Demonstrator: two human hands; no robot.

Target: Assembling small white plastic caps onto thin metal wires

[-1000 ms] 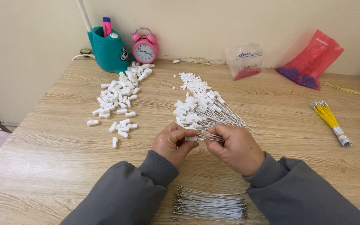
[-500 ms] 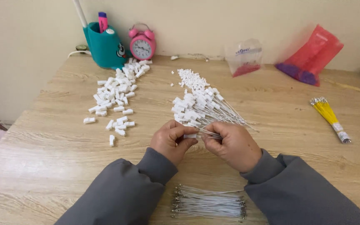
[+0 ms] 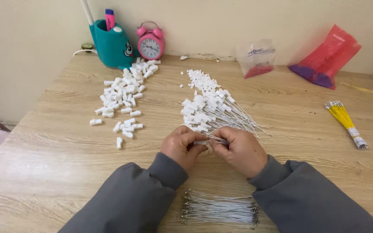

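My left hand [image 3: 182, 146] pinches a small white plastic connector [image 3: 200, 142] at the middle of the wooden table [image 3: 44, 172]. My right hand [image 3: 240, 150] meets it, fingers closed on a thin white wire [image 3: 217, 139] whose end touches the connector. Just beyond my hands lies a heap of wires fitted with white connectors [image 3: 212, 110]. A loose pile of white connectors [image 3: 124, 92] spreads out to the left. Between my grey sleeves, near the table's front edge, rests a bundle of bare white wires [image 3: 219, 208].
At the back stand a teal pen holder [image 3: 111, 43] and a pink alarm clock [image 3: 150, 41]. A clear bag [image 3: 255, 58] and a red bag [image 3: 327, 54] lie at the back right. A bundle of yellow wires [image 3: 345, 121] lies right.
My hands stay together at the same spot on the table; the fingers shift slightly around the connector and wire. The view has tilted a little.
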